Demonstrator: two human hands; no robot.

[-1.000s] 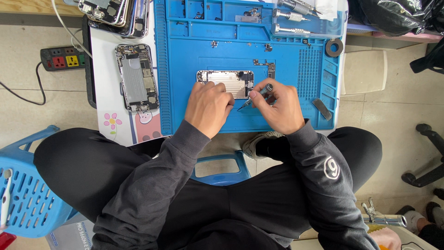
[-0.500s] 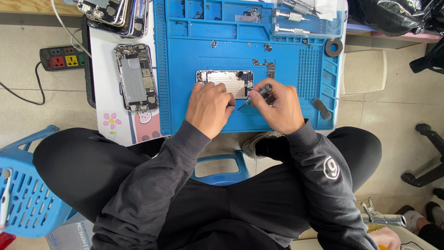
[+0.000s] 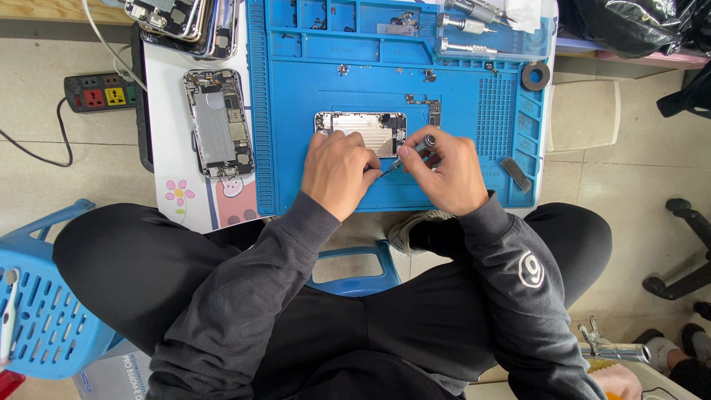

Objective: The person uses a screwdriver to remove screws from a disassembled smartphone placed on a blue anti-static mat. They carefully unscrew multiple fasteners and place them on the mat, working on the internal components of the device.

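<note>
A matt blue rubbery work mat [image 3: 474, 185] carries the opened phone's [image 3: 370, 130] bare shiny metal shell, beside steel-shafted screwdrivers [image 3: 474, 30] and black cloth sleeves [image 3: 244, 296].

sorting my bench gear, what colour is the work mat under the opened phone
Blue, the work mat under the opened phone; it shows best in the head view.

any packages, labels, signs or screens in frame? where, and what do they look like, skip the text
Sticker: pink flower, on the white board left of the blue mat.
Sticker: pink cartoon face on a panel, same board, near edge.
Box: pale, printed, bottom left on the floor.
Round white emblem: right sleeve.
No screens visible.
</note>
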